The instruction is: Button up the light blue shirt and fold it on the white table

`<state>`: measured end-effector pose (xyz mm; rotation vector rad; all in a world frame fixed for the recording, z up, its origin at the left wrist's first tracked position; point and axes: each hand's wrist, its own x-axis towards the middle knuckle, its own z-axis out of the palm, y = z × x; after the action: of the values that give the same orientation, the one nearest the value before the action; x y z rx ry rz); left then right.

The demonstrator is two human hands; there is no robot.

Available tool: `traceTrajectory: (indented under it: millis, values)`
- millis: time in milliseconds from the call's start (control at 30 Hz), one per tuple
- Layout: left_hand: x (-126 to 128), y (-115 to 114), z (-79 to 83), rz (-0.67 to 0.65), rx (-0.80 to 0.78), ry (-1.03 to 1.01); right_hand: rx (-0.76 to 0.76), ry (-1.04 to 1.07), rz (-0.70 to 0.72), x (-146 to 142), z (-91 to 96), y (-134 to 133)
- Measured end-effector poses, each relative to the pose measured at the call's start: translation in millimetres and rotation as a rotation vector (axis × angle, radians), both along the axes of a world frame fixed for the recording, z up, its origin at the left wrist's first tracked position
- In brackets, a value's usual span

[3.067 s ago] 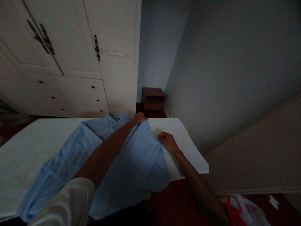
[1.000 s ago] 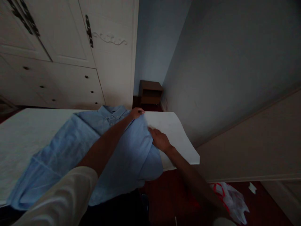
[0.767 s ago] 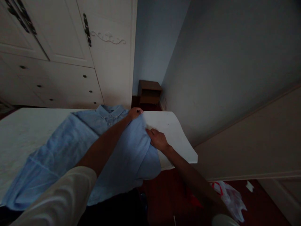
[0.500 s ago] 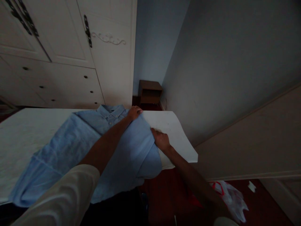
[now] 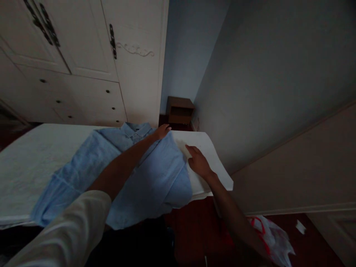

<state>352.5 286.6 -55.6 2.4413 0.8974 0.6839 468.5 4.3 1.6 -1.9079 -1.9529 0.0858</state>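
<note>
The light blue shirt (image 5: 155,174) lies spread on the white table (image 5: 27,163), collar toward the wardrobe (image 5: 83,55), its near hem spilling off the front edge. The left hand (image 5: 162,130) reaches right across it, fingers stretched out and laid on the shoulder by the collar; it grips nothing and looks to be pinning the cloth flat. The right hand (image 5: 198,161) rests spread on bare tabletop, fingertips just beside the shirt's folded side, holding nothing. That long left forearm hides the shirt's middle, so the button line is lost. It's dim here. The bag (image 5: 272,237) on the floor, white with red, is cut off and I can't read it.
</note>
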Motion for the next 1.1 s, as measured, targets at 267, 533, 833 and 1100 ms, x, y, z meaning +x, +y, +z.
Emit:
traceTrajectory:
  millis: [267,533,833,1100]
  values:
    - [-78,-32,25.5,-0.042,0.092,0.032,0.065,-0.134,0.169,-56,-15.9,54]
    - [-235,-100,28.8,0.293,0.108,-0.046,-0.120,-0.190,0.060,-54,-68.2,85]
    - [-362,-264,-4.3,1.120,0.295,-0.580,0.016,-0.076,0.109,-53,-62.9,78]
    - [-409,-307,-61.4,1.025,-0.174,-0.459,0.355,0.381,0.013,-89,-47.2,-7]
